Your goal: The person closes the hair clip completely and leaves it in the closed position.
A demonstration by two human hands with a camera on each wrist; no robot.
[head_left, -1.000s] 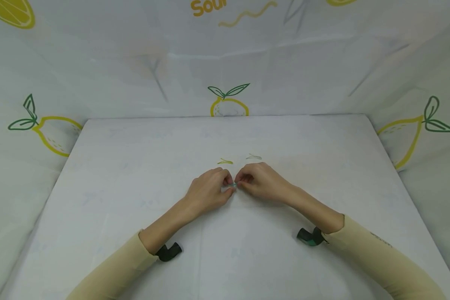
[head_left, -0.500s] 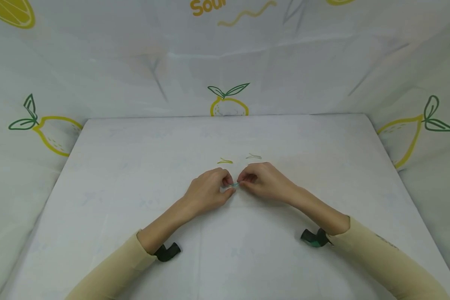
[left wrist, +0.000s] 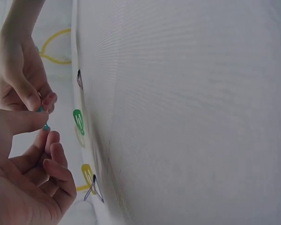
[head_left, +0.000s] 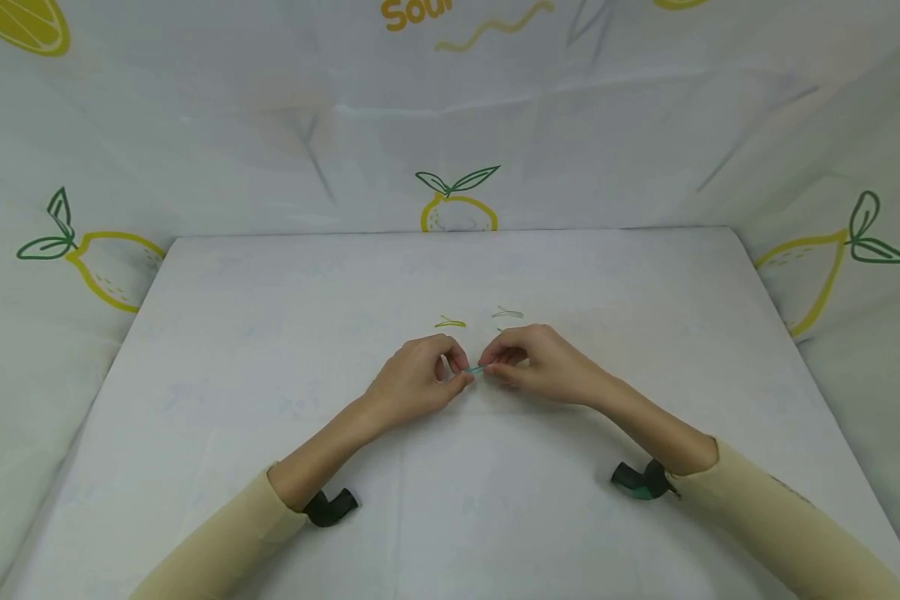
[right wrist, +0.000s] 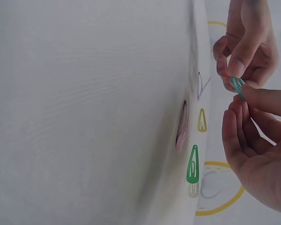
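Below head-view centre, left hand (head_left: 420, 379) and right hand (head_left: 543, 364), both curled, pinched opposite ends of a teal snap hair clip (right wrist: 237, 87).

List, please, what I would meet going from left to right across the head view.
Yellow-outlined lemon drawing with green leaves, black angled device, left hand, small teal hair clip, right hand, second black angled device, another leafy lemon drawing.
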